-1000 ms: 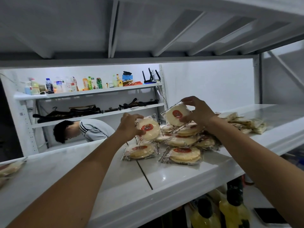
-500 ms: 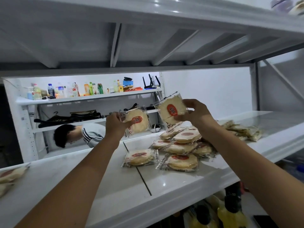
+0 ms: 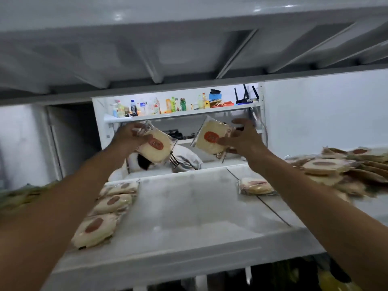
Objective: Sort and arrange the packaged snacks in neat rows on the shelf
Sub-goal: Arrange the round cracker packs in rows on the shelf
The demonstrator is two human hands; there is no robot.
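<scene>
My left hand (image 3: 130,136) holds one clear-wrapped pale round snack with a red label (image 3: 155,148) in the air above the white shelf (image 3: 189,217). In my right hand (image 3: 243,138) is a second snack pack (image 3: 212,137), also lifted and tilted. A row of three like packs (image 3: 109,204) lies on the shelf at the left, running front to back. A loose heap of the same packs (image 3: 340,169) sits at the right, with one single pack (image 3: 255,185) lying apart from it near the shelf seam.
The upper shelf's underside (image 3: 189,49) hangs low overhead. Behind, another white rack (image 3: 182,112) carries bottles and a router, and a person (image 3: 178,159) bends down below it. More packs, blurred, lie at the far left (image 3: 19,196). Bottles stand under the shelf at lower right (image 3: 331,280).
The view has swung left, so the heap now lies at the right and a left row has come into sight. Both hands still hold their packs, carried leftward and lifted.
</scene>
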